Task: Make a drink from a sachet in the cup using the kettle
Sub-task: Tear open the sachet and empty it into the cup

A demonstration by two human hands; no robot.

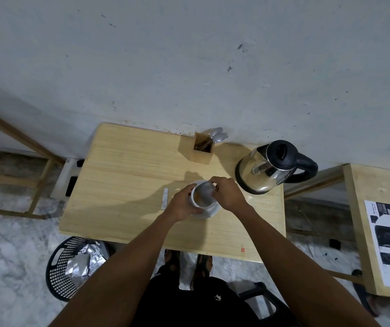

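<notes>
A white cup [203, 205] stands on a white saucer [214, 210] near the middle of the wooden table [123, 185]. My left hand [180, 204] grips the cup's left side. My right hand [227, 192] pinches a silvery sachet [204, 191] that dips into the cup's mouth. Something brown shows inside the cup at the left. The steel kettle [267, 168], with its black lid shut and black handle, sits on its base to the right of the cup, apart from both hands.
A thin white strip [165, 198] lies left of the cup. A wooden cutlery holder [197, 151] with spoons stands by the wall. On the floor at the left sits a black basket [71, 265] with foil wrappers. A second wooden table [363, 208] with a printed sheet stands at the right.
</notes>
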